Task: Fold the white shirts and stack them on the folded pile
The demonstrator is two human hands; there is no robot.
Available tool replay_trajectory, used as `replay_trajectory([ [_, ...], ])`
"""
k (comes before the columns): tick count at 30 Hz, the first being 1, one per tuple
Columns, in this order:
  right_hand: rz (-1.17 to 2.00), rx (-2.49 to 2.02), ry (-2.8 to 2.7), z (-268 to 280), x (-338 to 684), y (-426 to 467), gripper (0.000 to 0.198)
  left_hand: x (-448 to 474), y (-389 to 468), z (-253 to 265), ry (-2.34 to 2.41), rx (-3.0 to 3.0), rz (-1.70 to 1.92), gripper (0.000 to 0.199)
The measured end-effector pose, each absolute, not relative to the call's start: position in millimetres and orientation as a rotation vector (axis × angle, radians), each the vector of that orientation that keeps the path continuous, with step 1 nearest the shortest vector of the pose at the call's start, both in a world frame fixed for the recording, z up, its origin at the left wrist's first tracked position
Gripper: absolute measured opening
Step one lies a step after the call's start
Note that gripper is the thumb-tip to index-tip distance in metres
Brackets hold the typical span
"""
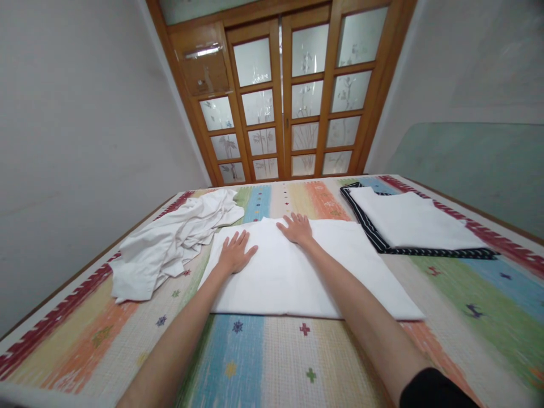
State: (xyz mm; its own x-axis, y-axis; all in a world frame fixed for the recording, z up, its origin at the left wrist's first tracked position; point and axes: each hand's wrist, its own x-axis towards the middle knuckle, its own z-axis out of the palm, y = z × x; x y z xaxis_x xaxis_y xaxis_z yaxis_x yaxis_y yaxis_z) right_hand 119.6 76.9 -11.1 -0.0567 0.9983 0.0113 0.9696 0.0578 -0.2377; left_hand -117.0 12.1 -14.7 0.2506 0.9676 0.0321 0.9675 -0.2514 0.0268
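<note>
A white cloth, perhaps a garment, [280, 277] lies folded flat in front of me, its near edge straight. My left hand [235, 253] rests flat on its left part, fingers spread. Farther up, near the far edge, my right hand [296, 229] presses on the same cloth with its fingers apart. Neither hand grips anything. To the left of the folded cloth lies a crumpled white cloth [170, 243], loosely heaped. Over on the right is a folded white cloth [419, 220], stacked on a folded black cloth with white stripes [376, 241].
Everything lies on a broad surface with a colourful striped cover [289, 362]. Grey walls [85, 124] rise on both sides. Behind the far edge stand wooden doors with glass panes [283, 102]. A pale green panel [471, 164] is at the right wall.
</note>
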Motion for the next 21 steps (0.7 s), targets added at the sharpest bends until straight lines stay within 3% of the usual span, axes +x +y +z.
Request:
replay_trajectory([
  [21, 0.308, -2.137, -2.270, 24, 166, 72, 0.061, -111, 54, -16, 1.604, 2.678, 0.166, 0.066],
])
